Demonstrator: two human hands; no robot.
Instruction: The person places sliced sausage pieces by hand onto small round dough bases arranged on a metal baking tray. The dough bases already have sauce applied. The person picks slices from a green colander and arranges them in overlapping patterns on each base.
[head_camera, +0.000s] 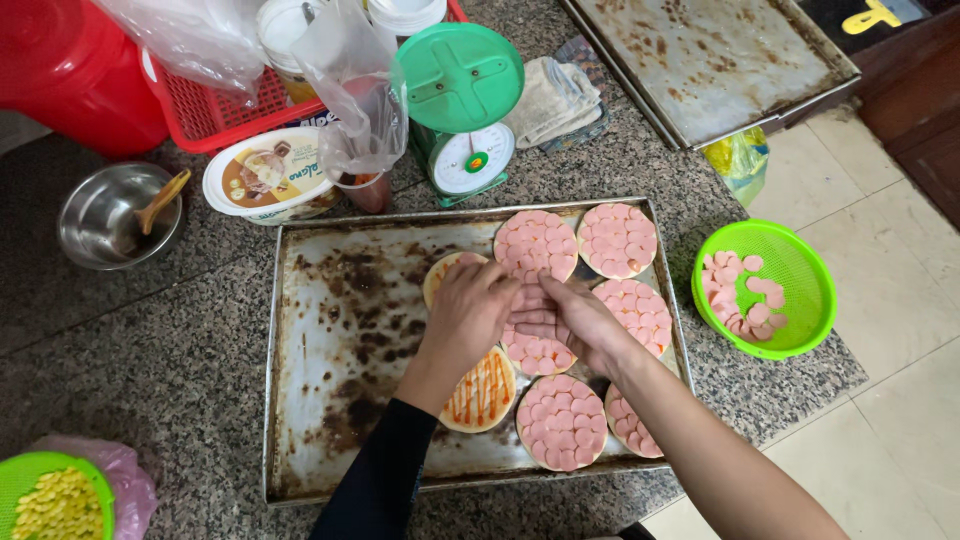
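Note:
A worn metal baking tray lies on the granite counter and carries several round flat breads. Most of them, such as one at the back and one at the front, are covered in pink sausage slices. One bread shows only red and yellow sauce stripes. My left hand and my right hand meet over the tray's middle, fingers on sausage slices above a partly covered bread. A bare bread peeks out behind my left hand.
A green basket with sausage slices hangs at the counter's right edge. Behind the tray stand a green kitchen scale, a white tub, a steel bowl, a red crate and a second tray. A green basket of corn sits front left.

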